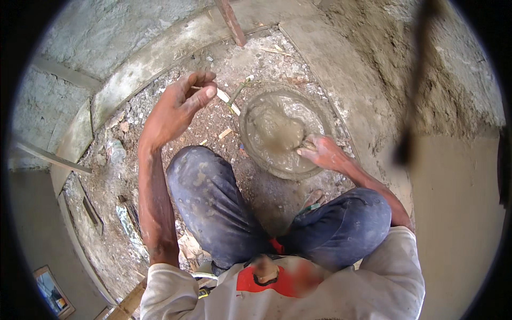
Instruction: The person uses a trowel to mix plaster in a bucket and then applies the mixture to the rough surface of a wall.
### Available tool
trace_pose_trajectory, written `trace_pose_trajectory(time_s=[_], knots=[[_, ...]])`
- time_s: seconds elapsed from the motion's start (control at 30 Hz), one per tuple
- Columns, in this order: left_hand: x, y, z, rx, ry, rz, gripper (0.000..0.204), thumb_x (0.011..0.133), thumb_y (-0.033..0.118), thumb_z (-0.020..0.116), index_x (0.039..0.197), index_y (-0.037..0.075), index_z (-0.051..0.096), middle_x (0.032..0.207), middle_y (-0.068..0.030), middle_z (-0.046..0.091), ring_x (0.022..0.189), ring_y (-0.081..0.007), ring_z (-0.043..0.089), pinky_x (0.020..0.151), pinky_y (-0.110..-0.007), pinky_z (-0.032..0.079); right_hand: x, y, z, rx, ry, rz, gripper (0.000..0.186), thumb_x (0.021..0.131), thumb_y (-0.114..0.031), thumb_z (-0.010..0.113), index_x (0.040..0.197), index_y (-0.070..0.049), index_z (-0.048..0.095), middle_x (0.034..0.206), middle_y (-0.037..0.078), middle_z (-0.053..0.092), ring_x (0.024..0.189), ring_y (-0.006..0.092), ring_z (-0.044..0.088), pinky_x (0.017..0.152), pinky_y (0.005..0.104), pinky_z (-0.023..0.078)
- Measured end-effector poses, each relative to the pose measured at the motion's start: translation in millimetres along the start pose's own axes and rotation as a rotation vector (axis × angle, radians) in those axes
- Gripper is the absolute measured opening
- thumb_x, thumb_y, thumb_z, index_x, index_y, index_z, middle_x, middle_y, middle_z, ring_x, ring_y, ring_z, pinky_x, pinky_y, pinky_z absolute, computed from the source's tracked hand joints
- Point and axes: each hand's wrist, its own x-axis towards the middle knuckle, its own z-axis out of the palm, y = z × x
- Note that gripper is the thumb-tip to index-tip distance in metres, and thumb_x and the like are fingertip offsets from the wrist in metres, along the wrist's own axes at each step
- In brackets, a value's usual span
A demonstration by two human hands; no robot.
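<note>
Wet grey cement mix (272, 120) fills a round basin (247, 146) on the ground before my knees. My right hand (320, 151) is closed over the basin's right side, its fingers at the surface of the mix. Whatever it grips is hidden, and the mix beside it is blurred. My left hand (184, 106) is raised left of the basin, palm turned inward. Its fingers bend loosely and the thumb stands apart from them, with nothing seen between. Past its fingertips lies a pale wood strip (228, 101) on the ground.
Rubble and wood scraps (225, 133) cover the ground. A clear plastic bottle (116, 151) lies at left. A wooden post (231, 24) stands at the far side. Rough plastered wall (373, 53) rises at right. A dark blurred thing (410, 106) hangs close to the view.
</note>
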Motion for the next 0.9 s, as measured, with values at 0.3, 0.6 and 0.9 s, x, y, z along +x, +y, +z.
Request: trace_pose_trajectory(time_s=[0.3, 0.6, 0.9], knots=[[-10.3, -25.5, 26.8, 0.203, 0.121, -0.031, 0.039, 0.099, 0.019, 0.066, 0.129, -0.004, 0.061, 0.114, -0.0182, 0.072, 0.107, -0.0286, 0.069, 0.094, -0.039, 0.053, -30.9, -35.0, -81.7, -0.095, 0.154, -0.319, 0.038, 0.099, -0.033, 0.062, 0.113, 0.003, 0.064, 0.085, 0.023, 0.067, 0.082, 0.0354, 0.07, 0.077, 0.0475, 0.054], [11.8, -28.1, 38.4, 0.219, 0.059, -0.164, 0.042, 0.096, 0.01, 0.067, 0.134, -0.005, 0.057, 0.122, -0.0207, 0.068, 0.113, -0.0289, 0.067, 0.098, -0.04, 0.053, -113.8, 2.1, -292.6, 0.649, 0.377, 0.208, 0.032, 0.091, -0.03, 0.074, 0.11, -0.005, 0.071, 0.076, 0.007, 0.065, 0.05, 0.0125, 0.058, 0.041, 0.0232, 0.052], [9.9, -59.6, 25.4, 0.1, -0.009, -0.251, 0.045, 0.103, 0.022, 0.062, 0.141, -0.001, 0.052, 0.133, -0.0193, 0.063, 0.12, -0.0291, 0.064, 0.099, -0.041, 0.052, -277.7, 21.4, -293.8, 0.528, 1.267, 0.395, 0.028, 0.101, -0.036, 0.061, 0.099, -0.008, 0.061, 0.064, -0.005, 0.049, 0.046, 0.0044, 0.041, 0.04, 0.0219, 0.03]])
